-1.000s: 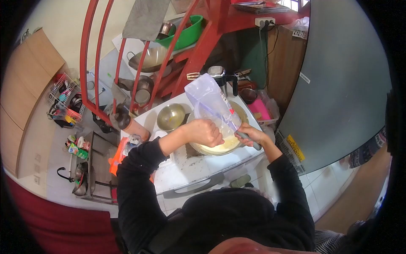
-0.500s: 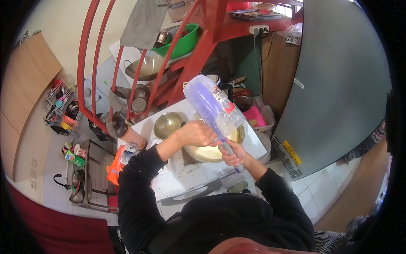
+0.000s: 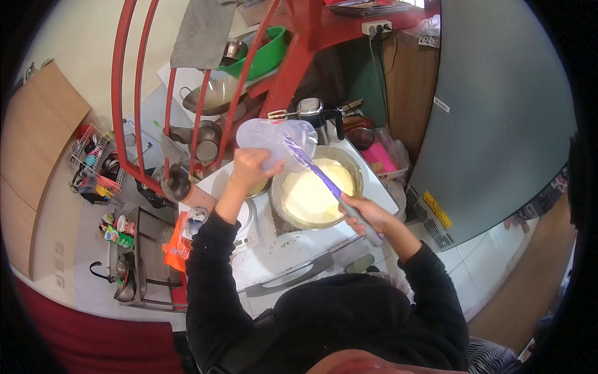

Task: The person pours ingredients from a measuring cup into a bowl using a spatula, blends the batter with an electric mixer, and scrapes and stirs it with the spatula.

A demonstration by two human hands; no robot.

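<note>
My left hand [image 3: 250, 169] is closed on a translucent plastic container [image 3: 261, 132], held tilted on its side above the worktop. A spatula [image 3: 325, 179] with a purple shaft and grey handle is gripped in my right hand [image 3: 369, 217]. Its smeared blade reaches up to the container's right-hand end; whether it touches the wall I cannot tell. Below the spatula stands a large metal bowl [image 3: 358, 176] holding pale yellow batter [image 3: 311, 194]. A smaller metal bowl [image 3: 258, 189] is mostly hidden behind my left hand.
A white kitchen scale [image 3: 246, 237] lies on the white worktop [image 3: 274, 262], by an orange packet [image 3: 177, 244] and a brown-topped bottle [image 3: 190, 190]. A hand mixer [image 3: 311, 111] stands behind the large bowl. Red stair rails [image 3: 140, 93] rise at the left; a grey fridge [image 3: 498, 137] bounds the right.
The container has moved left and tipped flatter, uncovering the large bowl. The spatula has come out from inside it, with my right hand shifting slightly right. My left hand has moved left and up.
</note>
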